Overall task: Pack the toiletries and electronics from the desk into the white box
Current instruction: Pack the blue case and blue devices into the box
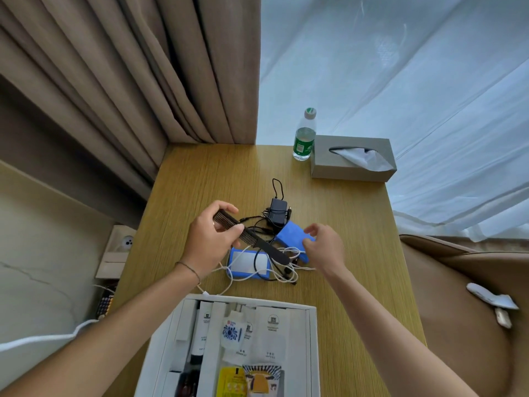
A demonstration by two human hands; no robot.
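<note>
My left hand (210, 239) holds a dark brown comb (257, 242) by its toothed end, lifted above the wooden desk (200, 184). My right hand (325, 246) hovers with fingers apart over a blue device (289, 233), holding nothing. A blue-framed device with a white face (248, 263) lies under tangled white and black cables (282, 275). A black power adapter (277, 212) sits just beyond. The white box (313, 339) stands open at the desk's near edge, with several sachets, a tube and packets inside.
A green-labelled water bottle (305, 136) and a grey tissue box (353, 157) stand at the desk's far right. Brown curtains (143, 81) hang at the back left. A tan leather chair (463, 310) is on the right, a wall socket (126, 242) on the left.
</note>
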